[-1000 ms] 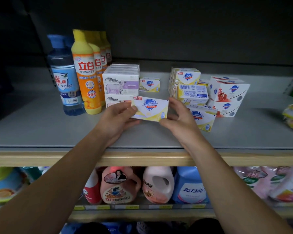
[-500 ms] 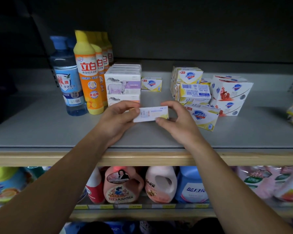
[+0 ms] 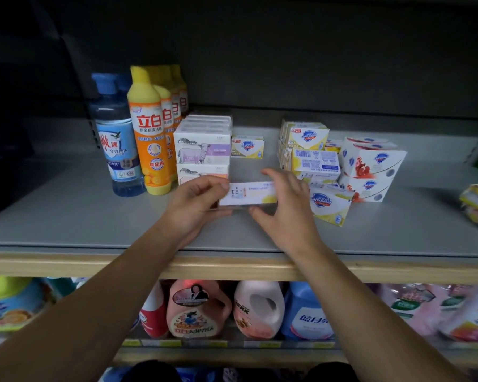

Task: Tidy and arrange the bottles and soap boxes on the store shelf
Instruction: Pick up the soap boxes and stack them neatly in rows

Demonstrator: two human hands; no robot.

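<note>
White and pale yellow card, printed side up: soap box (image 3: 248, 193) held low over the grey shelf (image 3: 66, 216), just in front of the sheep-printed boxes (image 3: 203, 150) and left of the tumbled yellow-and-white boxes (image 3: 330, 204). Pinched at its left end between thumb and curled fingers of left hand (image 3: 196, 205); clasped at its right end by right hand (image 3: 284, 208), fingers over the far edge, thumb under the near one. Whether the base touches the shelf: cannot tell, slightly blurred.

Best handled by keeping both ends level, turning the shield logo face forward, then setting down square to the shelf edge, probably in line with the lone small box (image 3: 247, 146) behind. Light, stiff, easily dented at corners, so gentle pressure only. Worth minding the leaning pile at right and the orange bottle (image 3: 149, 139) and blue bottle (image 3: 116, 142) at left.
</note>
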